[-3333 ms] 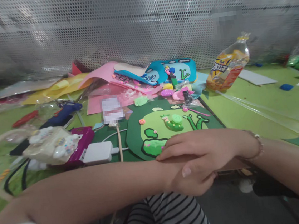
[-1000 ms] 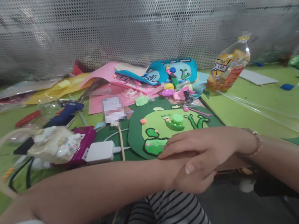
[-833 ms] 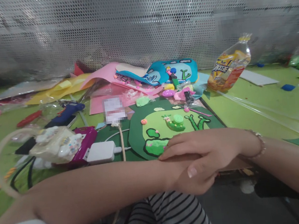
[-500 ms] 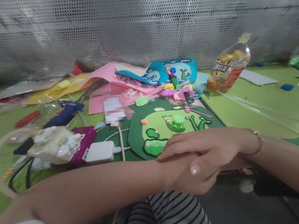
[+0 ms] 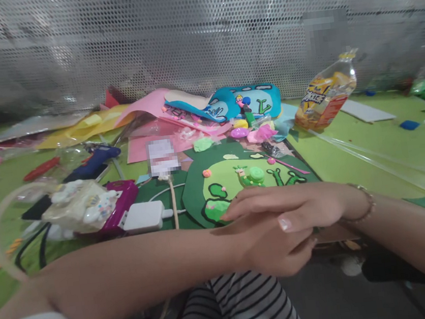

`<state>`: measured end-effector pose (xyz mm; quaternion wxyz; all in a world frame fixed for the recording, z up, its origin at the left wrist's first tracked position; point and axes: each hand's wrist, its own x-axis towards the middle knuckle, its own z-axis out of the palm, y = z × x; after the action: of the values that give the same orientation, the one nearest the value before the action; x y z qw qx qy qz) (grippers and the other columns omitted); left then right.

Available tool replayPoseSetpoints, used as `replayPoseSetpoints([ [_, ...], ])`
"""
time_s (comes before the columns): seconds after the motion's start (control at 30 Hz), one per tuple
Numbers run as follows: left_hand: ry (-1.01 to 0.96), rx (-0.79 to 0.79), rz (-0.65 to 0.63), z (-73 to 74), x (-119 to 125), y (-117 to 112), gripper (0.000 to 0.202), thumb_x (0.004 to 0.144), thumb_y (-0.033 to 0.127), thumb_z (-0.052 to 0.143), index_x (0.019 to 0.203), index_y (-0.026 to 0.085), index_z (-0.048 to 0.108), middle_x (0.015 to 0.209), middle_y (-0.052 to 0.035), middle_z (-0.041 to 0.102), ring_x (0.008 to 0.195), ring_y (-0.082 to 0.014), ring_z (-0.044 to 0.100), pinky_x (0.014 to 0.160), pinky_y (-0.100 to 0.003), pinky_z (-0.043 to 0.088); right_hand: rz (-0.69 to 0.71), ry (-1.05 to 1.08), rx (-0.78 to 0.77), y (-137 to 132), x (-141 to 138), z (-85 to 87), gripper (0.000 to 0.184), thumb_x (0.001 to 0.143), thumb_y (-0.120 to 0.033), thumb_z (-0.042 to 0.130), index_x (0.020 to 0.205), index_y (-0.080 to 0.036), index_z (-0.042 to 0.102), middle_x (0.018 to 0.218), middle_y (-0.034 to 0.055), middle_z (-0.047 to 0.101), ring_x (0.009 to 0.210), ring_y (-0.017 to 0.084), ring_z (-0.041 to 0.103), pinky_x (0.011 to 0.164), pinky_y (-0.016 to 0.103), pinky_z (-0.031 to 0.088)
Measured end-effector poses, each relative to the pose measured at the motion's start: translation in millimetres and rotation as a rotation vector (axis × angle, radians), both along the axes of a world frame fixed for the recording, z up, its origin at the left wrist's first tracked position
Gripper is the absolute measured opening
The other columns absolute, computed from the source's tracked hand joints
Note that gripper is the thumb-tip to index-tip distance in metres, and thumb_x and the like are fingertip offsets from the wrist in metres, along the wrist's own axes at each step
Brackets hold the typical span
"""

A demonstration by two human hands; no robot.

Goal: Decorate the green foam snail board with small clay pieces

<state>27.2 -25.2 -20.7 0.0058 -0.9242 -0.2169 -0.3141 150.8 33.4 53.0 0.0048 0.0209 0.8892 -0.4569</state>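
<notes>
My right hand [image 5: 313,207], with a thin bracelet [image 5: 369,203] at its wrist, lies across the back of my left hand [image 5: 275,255]. Its fingers are stretched out toward the left wrist, and it holds nothing. Most of the left hand's fingers are hidden beneath it; one fingertip shows at the right. Just beyond both hands is a green paper picture [image 5: 194,182] with a clay snail [image 5: 255,176], clay cactus shapes [image 5: 279,176] and a bright green clay patch [image 5: 216,210]. The hands cover its near edge.
Left stand a magenta power block [image 5: 130,192], a white charger [image 5: 144,217], cables and a blue glue gun [image 5: 99,156]. A blue paper picture [image 5: 272,96], pink paper [image 5: 138,150] and clay lumps lie behind. A tilted drink bottle [image 5: 326,95] stands right, before a perforated metal panel [image 5: 183,35].
My right hand has shifted slightly over the left, its thumb moving a little right and up. The hands stay laid together, and the things on the table keep their places.
</notes>
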Motion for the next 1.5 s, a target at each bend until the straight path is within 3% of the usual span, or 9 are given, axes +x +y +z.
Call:
replayPoseSetpoints([
  [0.1, 0.033, -0.034, -0.028, -2.4, 0.9, 0.0, 0.031, 0.089, 0.021, 0.035, 0.1, 0.007, 0.06, 0.103, -0.0126, 0.065, 0.106, -0.0189, 0.056, 0.081, -0.027, 0.047, 0.037, 0.03, 0.011, -1.4, -0.8, 0.5, 0.062, 0.094, -0.05, 0.026, 0.138, -0.007, 0.036, 0.133, 0.0168, 0.043, 0.126, 0.022, 0.037, 0.107, 0.035, 0.026],
  [0.2, 0.028, -0.063, 0.005, -3.5, 1.7, 1.2, 0.03, 0.089, 0.023, 0.036, 0.099, 0.009, 0.061, 0.104, -0.0119, 0.064, 0.103, -0.0197, 0.056, 0.078, -0.028, 0.048, 0.028, 0.021, 0.011, 0.5, -1.3, -2.5, 0.06, 0.094, -0.048, 0.028, 0.138, -0.009, 0.036, 0.135, 0.0155, 0.043, 0.128, 0.022, 0.036, 0.107, 0.033, 0.026],
  [0.33, 0.018, -0.018, -0.006, -1.1, 0.1, 3.2, 0.03, 0.089, 0.026, 0.038, 0.08, 0.012, 0.063, 0.076, -0.0077, 0.064, 0.078, -0.0168, 0.059, 0.068, -0.028, 0.047, -0.022, -0.009, -0.02, 4.2, -0.7, -5.9, 0.058, 0.092, -0.05, 0.032, 0.139, -0.016, 0.038, 0.137, 0.0128, 0.043, 0.128, 0.022, 0.037, 0.108, 0.029, 0.027],
  [0.43, 0.023, 0.059, -0.045, 4.2, -2.9, 4.9, 0.034, 0.089, 0.026, 0.039, 0.063, 0.016, 0.058, 0.053, -0.0027, 0.053, 0.054, -0.0129, 0.049, 0.06, -0.028, 0.044, -0.03, -0.03, -0.038, 4.7, 0.4, -4.8, 0.058, 0.094, -0.049, 0.029, 0.139, -0.014, 0.037, 0.139, 0.0125, 0.042, 0.129, 0.02, 0.037, 0.108, 0.029, 0.026],
  [0.53, -0.048, 0.125, -0.087, 8.6, -4.0, 6.6, 0.038, 0.087, 0.025, 0.04, 0.053, 0.017, 0.053, 0.047, -0.0005, 0.045, 0.046, -0.011, 0.038, 0.05, -0.028, 0.037, -0.02, -0.013, -0.068, 3.7, 1.2, -2.9, 0.059, 0.096, -0.048, 0.024, 0.138, -0.007, 0.035, 0.14, 0.0145, 0.041, 0.131, 0.019, 0.035, 0.108, 0.03, 0.026],
  [0.63, -0.192, 0.197, -0.126, 9.4, -2.8, 7.9, 0.035, 0.085, 0.022, 0.043, 0.052, 0.016, 0.053, 0.049, -0.0008, 0.046, 0.047, -0.0105, 0.036, 0.047, -0.028, 0.031, -0.022, 0.015, -0.123, 2.7, 1.2, -2.6, 0.061, 0.096, -0.048, 0.024, 0.137, -0.005, 0.035, 0.14, 0.0163, 0.041, 0.131, 0.019, 0.036, 0.108, 0.031, 0.027],
  [1.0, -0.244, 0.181, -0.159, 7.8, -1.8, 8.2, 0.035, 0.084, 0.02, 0.045, 0.05, 0.016, 0.052, 0.048, 0.001, 0.045, 0.046, -0.0095, 0.033, 0.049, -0.029, 0.031, -0.004, 0.023, -0.146, 2.8, -0.4, -6.4, 0.059, 0.096, -0.047, 0.026, 0.136, -0.005, 0.036, 0.139, 0.0181, 0.042, 0.13, 0.02, 0.037, 0.108, 0.035, 0.027],
  [1.33, -0.123, 0.046, -0.162, -4.1, 1.6, 5.9, 0.03, 0.086, 0.019, 0.045, 0.058, 0.014, 0.056, 0.054, -0.0006, 0.05, 0.058, -0.0115, 0.049, 0.075, -0.028, 0.043, -0.004, -0.011, -0.1, 2.0, -2.4, -6.4, 0.06, 0.096, -0.047, 0.025, 0.135, -0.004, 0.038, 0.138, 0.0176, 0.043, 0.13, 0.019, 0.037, 0.107, 0.031, 0.026],
  [1.5, -0.027, 0.061, -0.217, -3.8, 1.5, 4.9, 0.027, 0.085, 0.017, 0.045, 0.062, 0.013, 0.058, 0.058, -0.0026, 0.053, 0.067, -0.0132, 0.053, 0.081, -0.028, 0.044, 0.018, 0.004, -0.064, 1.2, -2.7, -7.5, 0.06, 0.096, -0.048, 0.023, 0.137, -0.006, 0.036, 0.137, 0.0169, 0.043, 0.129, 0.019, 0.037, 0.107, 0.032, 0.025],
])
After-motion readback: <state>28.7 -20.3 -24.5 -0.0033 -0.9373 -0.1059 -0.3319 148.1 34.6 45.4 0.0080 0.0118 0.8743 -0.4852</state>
